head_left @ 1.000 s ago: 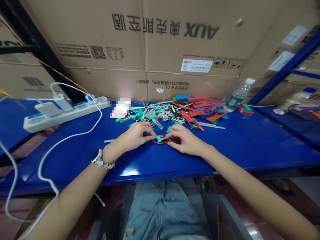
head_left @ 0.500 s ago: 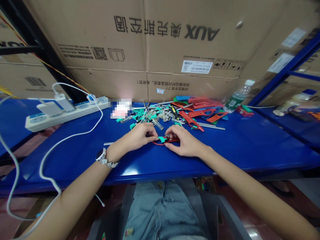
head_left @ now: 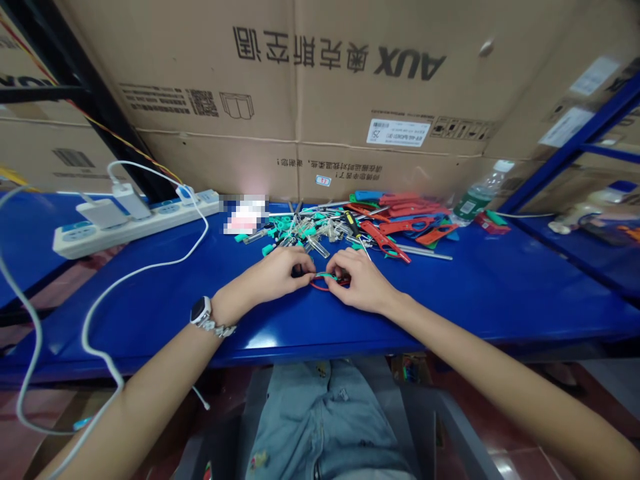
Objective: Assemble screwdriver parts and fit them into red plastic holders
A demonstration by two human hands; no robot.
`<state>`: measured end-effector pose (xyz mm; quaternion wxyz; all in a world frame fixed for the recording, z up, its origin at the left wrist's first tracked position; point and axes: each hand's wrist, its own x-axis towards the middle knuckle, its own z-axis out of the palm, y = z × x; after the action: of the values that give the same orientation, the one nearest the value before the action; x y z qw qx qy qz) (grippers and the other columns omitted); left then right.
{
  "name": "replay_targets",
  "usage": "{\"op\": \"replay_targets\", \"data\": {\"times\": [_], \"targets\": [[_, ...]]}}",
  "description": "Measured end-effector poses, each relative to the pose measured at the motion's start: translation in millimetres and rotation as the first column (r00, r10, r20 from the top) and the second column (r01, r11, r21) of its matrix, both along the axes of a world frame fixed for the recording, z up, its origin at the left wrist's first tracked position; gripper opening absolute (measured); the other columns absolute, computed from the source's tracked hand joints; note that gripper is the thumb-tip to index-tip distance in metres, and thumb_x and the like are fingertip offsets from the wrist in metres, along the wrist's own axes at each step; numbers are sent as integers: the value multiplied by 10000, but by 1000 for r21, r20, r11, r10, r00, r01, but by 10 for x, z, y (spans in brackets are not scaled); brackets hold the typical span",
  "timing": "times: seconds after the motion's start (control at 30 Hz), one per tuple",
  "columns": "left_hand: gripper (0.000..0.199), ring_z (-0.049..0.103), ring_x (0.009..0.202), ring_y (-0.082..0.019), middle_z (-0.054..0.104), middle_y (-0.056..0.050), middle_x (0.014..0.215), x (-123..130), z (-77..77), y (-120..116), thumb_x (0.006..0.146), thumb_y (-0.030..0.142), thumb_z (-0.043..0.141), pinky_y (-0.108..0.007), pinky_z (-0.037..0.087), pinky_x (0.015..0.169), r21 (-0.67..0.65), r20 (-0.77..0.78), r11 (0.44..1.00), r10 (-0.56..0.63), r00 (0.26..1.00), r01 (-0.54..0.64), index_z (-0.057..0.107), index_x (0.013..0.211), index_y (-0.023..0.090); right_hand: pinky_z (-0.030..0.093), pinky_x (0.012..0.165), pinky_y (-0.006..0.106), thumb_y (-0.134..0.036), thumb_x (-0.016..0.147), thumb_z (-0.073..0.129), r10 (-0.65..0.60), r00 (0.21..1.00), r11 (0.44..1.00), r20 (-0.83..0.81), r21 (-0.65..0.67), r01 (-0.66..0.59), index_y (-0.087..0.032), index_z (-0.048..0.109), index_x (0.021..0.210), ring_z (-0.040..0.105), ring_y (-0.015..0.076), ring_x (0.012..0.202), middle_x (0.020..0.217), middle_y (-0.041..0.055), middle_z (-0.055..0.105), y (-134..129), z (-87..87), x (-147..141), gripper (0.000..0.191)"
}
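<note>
On the blue counter [head_left: 500,293], before a heap of small parts [head_left: 300,230], the left hand [head_left: 280,272] pinched the looped end of a red handle [head_left: 320,289] — and the right hand [head_left: 361,281] pinched a green piece [head_left: 329,275] at this loop. Behind them, a screwdriver [head_left: 352,224] lay on the heap.

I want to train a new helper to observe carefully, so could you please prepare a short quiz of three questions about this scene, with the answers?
1. True or false: a watch is worn on the left wrist.
2. Which colour is the cap of the bottle?
A. Red
B. White
C. Black
3. Fill in: between the left hand and the right hand, a green part shows beside a curved part coloured ____.

Key: 1. True. 2. B. 3. Red.
</note>
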<state>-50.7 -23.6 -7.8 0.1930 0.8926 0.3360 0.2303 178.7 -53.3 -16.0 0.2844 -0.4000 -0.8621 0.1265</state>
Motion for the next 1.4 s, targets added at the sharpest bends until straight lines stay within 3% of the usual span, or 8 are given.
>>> {"op": "replay_targets", "data": {"times": [0.27, 0.4, 0.53, 0.9, 1.0, 1.1, 1.2, 1.4], "targets": [[182, 653, 803, -190, 701, -62, 888, 25, -5, -4, 959, 233, 586, -318, 488, 763, 64, -61, 998, -3, 998, 7, 758, 911, 198, 331, 789, 350, -264, 859, 717, -19, 1000, 1000, -6, 0, 19, -206, 564, 757, 528, 177, 764, 748, -12, 621, 14, -19, -13, 193], [184, 658, 774, -179, 711, -59, 879, -8, 13, 16, 965, 284, 618, -308, 485, 739, 43, -79, 998, -40, 996, 44, 778, 926, 202, 332, 763, 334, -199, 814, 712, -41, 999, 998, -30, -43, 40, -209, 564, 772, 520, 177, 756, 708, -21, 592, 7, -20, -12, 154], [167, 655, 752, -168, 725, -58, 875, -6, 46, 44, 945, 278, 647, -299, 471, 712, 17, -98, 998, -64, 993, 66, 785, 902, 195, 328, 769, 333, -173, 843, 666, 24, 999, 999, -39, -45, -25, -209, 624, 894, 524, 172, 768, 728, -27, 572, -1, -25, -6, 75], [166, 671, 830, -172, 731, -77, 954, 28, 133, 6, 969, 214, 614, -303, 482, 788, 2, -212, 998, -57, 976, 58, 772, 947, 167, 352, 748, 311, -114, 787, 654, 37, 994, 996, -107, -76, -45, -197, 587, 820, 504, 156, 728, 719, -30, 553, 18, -48, -12, 112], [179, 675, 804, -184, 730, -81, 914, 80, 154, -16, 957, 176, 596, -310, 479, 756, 54, -336, 998, -18, 942, 39, 770, 915, 172, 358, 728, 301, -103, 780, 643, 42, 992, 996, -116, -72, -50, -198, 575, 805, 503, 156, 728, 713, -28, 545, 17, -49, -15, 119], [207, 665, 727, -197, 710, -103, 843, 210, 227, -73, 918, 104, 564, -319, 459, 690, 169, -504, 986, 90, 859, -4, 752, 843, 145, 362, 707, 291, -87, 765, 630, 45, 991, 997, -125, -62, -53, -197, 559, 787, 499, 153, 718, 704, -29, 534, 19, -48, -13, 133], [201, 668, 708, -204, 711, -117, 853, 305, 302, -117, 898, 83, 556, -322, 455, 664, 215, -576, 976, 106, 810, 25, 747, 854, 128, 368, 688, 280, -76, 753, 620, 38, 990, 997, -139, -65, -47, -198, 545, 762, 495, 147, 701, 695, -30, 526, 26, -40, -7, 144], [178, 694, 817, -212, 712, -101, 941, 236, 260, -115, 937, 145, 560, -309, 476, 679, 180, -497, 984, 82, 864, 10, 737, 918, 147, 381, 677, 269, -102, 749, 627, -2, 987, 995, -162, -101, -15, -204, 530, 737, 501, 145, 697, 691, -31, 526, 24, -18, -15, 141]]}}
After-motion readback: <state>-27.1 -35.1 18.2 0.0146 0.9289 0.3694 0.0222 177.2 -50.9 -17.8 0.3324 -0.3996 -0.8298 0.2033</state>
